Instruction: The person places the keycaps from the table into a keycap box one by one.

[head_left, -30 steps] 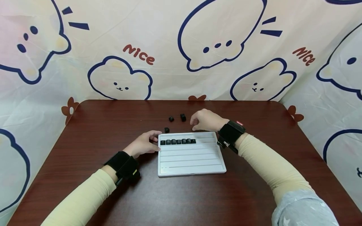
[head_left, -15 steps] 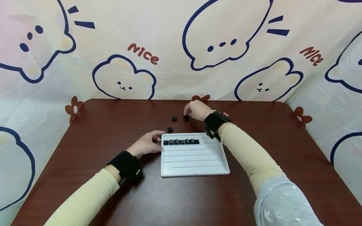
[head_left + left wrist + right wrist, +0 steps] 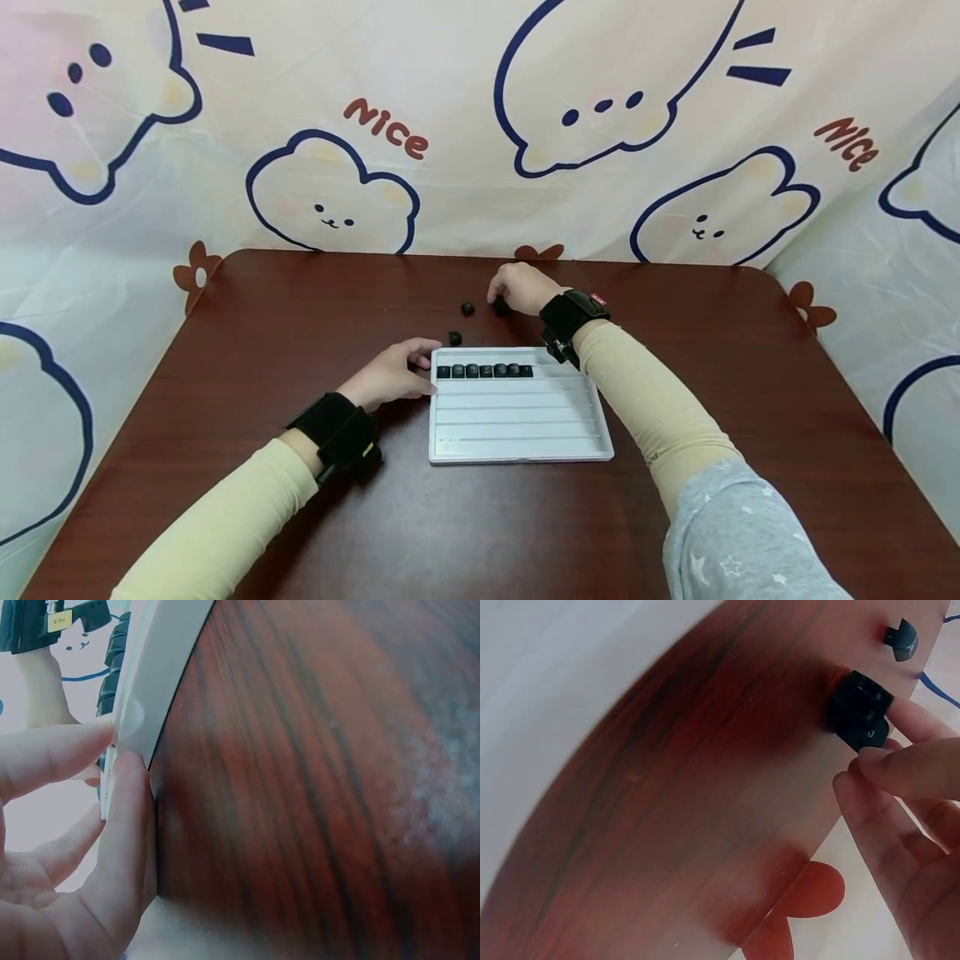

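Note:
A white ridged tray [image 3: 517, 425] lies on the table, with a row of several black keycaps [image 3: 485, 372] along its second ridge from the back. My left hand [image 3: 390, 372] rests its thumb and fingertips against the tray's left edge, fingers fairly straight. Behind the tray, my right hand [image 3: 525, 287] pinches at a black keycap [image 3: 870, 735] with thumb and fingers, just at the tabletop. Another keycap [image 3: 861, 697], hollow underside showing, sits against that one. Loose on the table to the left are a keycap [image 3: 467, 308] and, nearer the tray, another keycap [image 3: 455, 337].
The brown wooden table [image 3: 300, 325] has rounded far corners. Right behind its far edge hangs a pale curtain [image 3: 465, 192] printed with cartoon animals. Both wrists wear black straps, the left strap [image 3: 337, 432] close to the tray's left side.
My right hand has moved left from beside the loose keycaps to over the pair, where its fingers now grip. The left hand stays at the tray edge. The head view shifts slightly.

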Action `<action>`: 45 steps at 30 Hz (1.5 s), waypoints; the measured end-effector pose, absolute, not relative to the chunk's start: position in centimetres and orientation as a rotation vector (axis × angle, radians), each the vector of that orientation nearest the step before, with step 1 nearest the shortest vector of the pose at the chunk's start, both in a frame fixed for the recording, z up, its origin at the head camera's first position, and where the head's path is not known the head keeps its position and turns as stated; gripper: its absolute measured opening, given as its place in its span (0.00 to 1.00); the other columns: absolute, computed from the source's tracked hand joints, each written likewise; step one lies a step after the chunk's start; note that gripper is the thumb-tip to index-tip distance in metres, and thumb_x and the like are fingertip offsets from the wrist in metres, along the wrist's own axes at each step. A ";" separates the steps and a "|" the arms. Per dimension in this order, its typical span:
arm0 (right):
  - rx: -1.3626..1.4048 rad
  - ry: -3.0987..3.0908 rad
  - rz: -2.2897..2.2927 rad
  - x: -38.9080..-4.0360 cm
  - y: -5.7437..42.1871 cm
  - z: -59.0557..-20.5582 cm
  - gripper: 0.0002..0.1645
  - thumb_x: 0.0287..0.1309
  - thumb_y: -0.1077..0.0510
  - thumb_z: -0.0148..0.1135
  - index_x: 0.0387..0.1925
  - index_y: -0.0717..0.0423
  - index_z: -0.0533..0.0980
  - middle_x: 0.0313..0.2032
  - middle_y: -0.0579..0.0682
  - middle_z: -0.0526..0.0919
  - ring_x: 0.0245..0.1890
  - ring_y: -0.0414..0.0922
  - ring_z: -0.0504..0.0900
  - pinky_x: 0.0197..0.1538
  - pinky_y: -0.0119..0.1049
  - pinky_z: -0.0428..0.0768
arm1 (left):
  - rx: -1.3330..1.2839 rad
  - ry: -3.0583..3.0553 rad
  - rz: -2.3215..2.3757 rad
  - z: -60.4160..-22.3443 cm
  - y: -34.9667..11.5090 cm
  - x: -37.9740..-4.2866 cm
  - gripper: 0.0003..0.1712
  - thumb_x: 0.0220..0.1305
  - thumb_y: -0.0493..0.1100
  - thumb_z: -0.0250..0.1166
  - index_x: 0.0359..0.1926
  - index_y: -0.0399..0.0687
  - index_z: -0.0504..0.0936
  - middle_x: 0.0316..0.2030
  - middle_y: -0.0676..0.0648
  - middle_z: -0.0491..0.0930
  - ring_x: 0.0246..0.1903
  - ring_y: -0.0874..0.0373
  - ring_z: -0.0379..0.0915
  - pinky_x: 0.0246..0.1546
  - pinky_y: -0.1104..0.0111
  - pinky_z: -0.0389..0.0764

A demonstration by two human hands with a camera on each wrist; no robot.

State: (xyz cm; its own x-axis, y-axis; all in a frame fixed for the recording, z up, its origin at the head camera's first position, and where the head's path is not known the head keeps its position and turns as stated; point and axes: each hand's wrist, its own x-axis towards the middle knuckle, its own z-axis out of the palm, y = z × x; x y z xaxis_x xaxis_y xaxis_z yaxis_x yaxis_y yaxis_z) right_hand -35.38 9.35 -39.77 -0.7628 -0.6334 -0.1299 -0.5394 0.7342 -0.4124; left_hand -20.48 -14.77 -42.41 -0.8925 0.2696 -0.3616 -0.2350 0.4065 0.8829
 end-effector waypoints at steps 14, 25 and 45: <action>-0.818 2.652 -0.478 -35.5 8.7 -39.4 0.21 0.63 0.80 0.52 0.47 0.62 0.86 0.51 0.59 0.84 0.55 0.55 0.79 0.58 0.47 0.77 | 0.027 2.206 1.494 -42.2 -14.8 -20.5 0.39 0.61 0.27 0.70 0.72 0.39 0.69 0.51 0.38 0.70 0.49 0.47 0.72 0.43 0.62 0.83; -0.829 2.667 -0.447 -35.5 8.8 -39.5 0.15 0.66 0.74 0.59 0.48 0.62 0.85 0.50 0.58 0.84 0.52 0.54 0.80 0.56 0.47 0.78 | 0.025 2.211 1.498 -42.0 -14.7 -20.5 0.39 0.60 0.26 0.70 0.72 0.38 0.69 0.50 0.38 0.70 0.49 0.48 0.71 0.42 0.63 0.82; -0.859 2.719 -0.445 -34.7 11.3 -40.7 0.12 0.65 0.66 0.68 0.49 0.58 0.84 0.44 0.55 0.84 0.47 0.52 0.80 0.52 0.46 0.78 | -0.015 2.236 1.490 -42.0 -14.2 -20.0 0.38 0.59 0.25 0.72 0.70 0.40 0.72 0.48 0.39 0.71 0.46 0.49 0.72 0.39 0.65 0.83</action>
